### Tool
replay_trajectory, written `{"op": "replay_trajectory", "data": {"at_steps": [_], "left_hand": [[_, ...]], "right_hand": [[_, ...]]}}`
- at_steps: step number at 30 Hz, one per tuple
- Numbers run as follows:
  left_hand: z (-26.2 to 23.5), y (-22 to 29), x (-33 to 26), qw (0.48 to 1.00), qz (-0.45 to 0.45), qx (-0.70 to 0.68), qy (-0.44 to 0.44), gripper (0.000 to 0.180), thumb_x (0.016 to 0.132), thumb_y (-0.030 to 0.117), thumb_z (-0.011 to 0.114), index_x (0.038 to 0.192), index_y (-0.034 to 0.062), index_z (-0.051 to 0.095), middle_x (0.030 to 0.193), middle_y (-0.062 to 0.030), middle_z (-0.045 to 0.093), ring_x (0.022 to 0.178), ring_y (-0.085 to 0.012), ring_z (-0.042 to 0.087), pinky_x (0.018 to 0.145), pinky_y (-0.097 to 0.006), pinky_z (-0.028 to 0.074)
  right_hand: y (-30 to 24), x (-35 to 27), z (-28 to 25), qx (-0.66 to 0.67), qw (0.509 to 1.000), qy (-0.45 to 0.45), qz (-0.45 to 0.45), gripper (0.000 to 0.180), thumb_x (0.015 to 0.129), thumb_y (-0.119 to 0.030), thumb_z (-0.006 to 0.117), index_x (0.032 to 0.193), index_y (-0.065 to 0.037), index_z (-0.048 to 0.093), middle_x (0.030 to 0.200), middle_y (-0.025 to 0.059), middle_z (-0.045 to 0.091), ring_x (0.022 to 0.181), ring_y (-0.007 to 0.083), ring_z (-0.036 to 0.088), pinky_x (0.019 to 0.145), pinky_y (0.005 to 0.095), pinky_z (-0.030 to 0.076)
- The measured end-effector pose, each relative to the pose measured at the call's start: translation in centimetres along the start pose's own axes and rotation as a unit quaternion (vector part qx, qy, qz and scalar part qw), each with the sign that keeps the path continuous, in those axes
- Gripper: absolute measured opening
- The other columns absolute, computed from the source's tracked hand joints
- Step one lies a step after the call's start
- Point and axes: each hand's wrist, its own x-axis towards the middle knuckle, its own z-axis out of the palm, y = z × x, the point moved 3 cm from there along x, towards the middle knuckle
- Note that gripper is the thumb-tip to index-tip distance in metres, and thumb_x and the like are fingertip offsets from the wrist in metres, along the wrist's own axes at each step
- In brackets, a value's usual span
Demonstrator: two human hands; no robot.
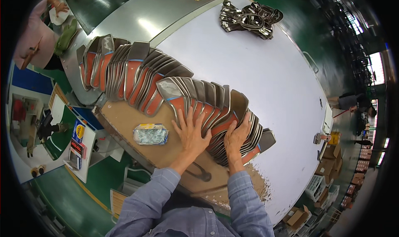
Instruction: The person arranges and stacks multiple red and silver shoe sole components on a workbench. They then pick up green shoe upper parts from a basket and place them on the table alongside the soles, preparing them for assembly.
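Observation:
A long overlapping row of flat metal-edged pieces with orange and grey faces (166, 83) lies across the table from upper left to lower right. My left hand (191, 131) rests flat with spread fingers on the pieces near the row's middle. My right hand (236, 138) lies on the pieces at the row's lower right end, its fingers curled over their edges. Both hands press on the stack; neither lifts a piece.
A white table top (257, 71) carries a heap of shiny metal frames (249, 19) at the far end. A small clear packet (150, 134) lies on the brown board (124, 120) to my left. Another person in pink (37, 33) stands at the upper left.

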Motion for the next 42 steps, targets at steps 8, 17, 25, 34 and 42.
{"op": "replay_trajectory", "data": {"at_steps": [8, 17, 25, 34, 42], "left_hand": [[0.3, 2.7, 0.2, 0.996, 0.076, -0.003, -0.04, 0.038, 0.086, 0.033, 0.075, 0.123, 0.0245, 0.073, 0.16, -0.0148, 0.034, 0.15, -0.0487, 0.017, 0.116, -0.073, 0.005], [1.3, 1.8, 0.4, 0.996, 0.087, 0.01, 0.03, 0.04, 0.093, 0.022, 0.067, 0.133, 0.0224, 0.065, 0.153, -0.0138, 0.043, 0.148, -0.0449, 0.026, 0.116, -0.072, 0.009], [3.0, 3.9, 0.2, 0.995, 0.088, -0.01, -0.05, 0.059, 0.079, 0.049, 0.081, 0.129, 0.0193, 0.07, 0.16, -0.0196, 0.031, 0.152, -0.0467, 0.011, 0.117, -0.072, 0.006], [3.8, 3.7, 0.1, 0.995, 0.09, 0.0, -0.052, 0.067, 0.076, 0.055, 0.081, 0.131, 0.0187, 0.068, 0.16, -0.019, 0.031, 0.152, -0.0469, 0.012, 0.117, -0.072, 0.006], [3.5, 4.8, -0.1, 0.996, 0.084, -0.013, -0.041, 0.067, 0.076, 0.056, 0.081, 0.13, 0.0184, 0.069, 0.161, -0.0191, 0.028, 0.151, -0.0475, 0.011, 0.116, -0.072, 0.006]], "right_hand": [[0.3, 0.2, -0.6, 0.03, 0.999, -0.014, -0.002, 0.046, 0.1, -0.007, 0.051, 0.143, 0.008, 0.045, 0.141, 0.0225, 0.056, 0.133, 0.0364, 0.05, 0.119, 0.0513, 0.029], [2.7, -0.1, -2.0, -0.065, 0.994, -0.057, -0.065, 0.029, 0.095, -0.01, 0.061, 0.124, -0.005, 0.065, 0.132, 0.0134, 0.064, 0.136, 0.0369, 0.048, 0.117, 0.0545, 0.031], [4.6, -0.6, -3.4, -0.042, 0.997, -0.036, -0.054, 0.019, 0.093, -0.01, 0.066, 0.11, -0.003, 0.07, 0.129, 0.0125, 0.065, 0.137, 0.0388, 0.047, 0.117, 0.0553, 0.032], [4.7, -0.6, -3.6, -0.012, 0.999, -0.03, -0.041, 0.016, 0.09, -0.007, 0.069, 0.106, -0.002, 0.07, 0.127, 0.014, 0.066, 0.137, 0.0399, 0.047, 0.116, 0.0557, 0.033], [5.1, -0.6, -4.2, 0.029, 0.998, -0.045, -0.03, 0.014, 0.091, -0.007, 0.07, 0.104, 0.0, 0.07, 0.125, 0.0144, 0.067, 0.137, 0.0396, 0.048, 0.116, 0.0538, 0.035]]}}
